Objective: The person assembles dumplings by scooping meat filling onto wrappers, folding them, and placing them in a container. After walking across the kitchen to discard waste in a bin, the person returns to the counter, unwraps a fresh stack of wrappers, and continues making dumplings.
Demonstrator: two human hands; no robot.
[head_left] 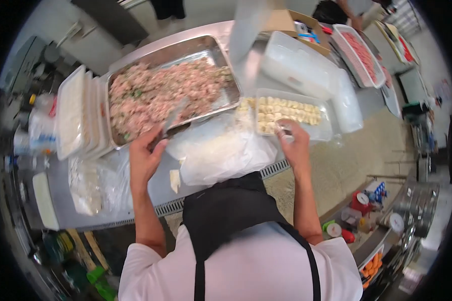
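Observation:
My left hand [146, 156] is closed around a thin flat spatula [176, 114], its blade over the ground meat filling [160, 93] in a large metal tray [221, 47]. My right hand [295, 146] is at the near edge of a clear plastic container [329, 128], where small pale dumplings [291, 108] lie in rows. Its fingers are pinched on a small whitish dumpling [286, 132], partly hidden. Between my hands, pale dough wrappers [218, 148] lie on and under plastic film. A loose strip of dough [175, 180] lies on the table before me.
Stacked lidded containers [71, 113] stand at the left, beside a plastic bag [93, 185]. Empty-looking translucent containers [301, 65] lie at the back right. Beyond are a cardboard box [311, 37] and a white tray of pink meat [359, 55], with another person's arm nearby.

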